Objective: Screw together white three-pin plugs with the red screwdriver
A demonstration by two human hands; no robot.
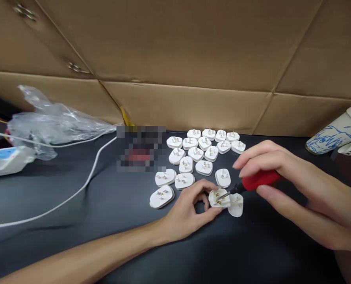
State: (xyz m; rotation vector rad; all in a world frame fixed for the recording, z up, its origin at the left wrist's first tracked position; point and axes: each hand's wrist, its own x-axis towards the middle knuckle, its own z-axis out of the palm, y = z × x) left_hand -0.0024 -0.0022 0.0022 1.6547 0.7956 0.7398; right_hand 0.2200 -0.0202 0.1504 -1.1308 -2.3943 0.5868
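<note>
Thumb and fingers of my left hand [190, 209] pinch a white plug housing [225, 202] with brass-coloured parts inside. In my right hand [299, 189] is a screwdriver with a red handle [259, 180], its dark shaft slanting down to the left. The screwdriver's tip meets the inside of the plug housing. Just right of it, partly covered, lies a white plug cover [236, 206]. Behind my hands, several white plugs with metal prongs up [195, 154] sit in loose rows. One plug [162, 197] lies left of my left hand.
A white cable [92, 173] curves across the dark table [110, 213] on the left. Clear plastic bags [60, 122] and a white power strip [6, 161] lie at far left. A cardboard wall [181, 102] stands behind. At the right edge is a patterned coffee cup [335, 134].
</note>
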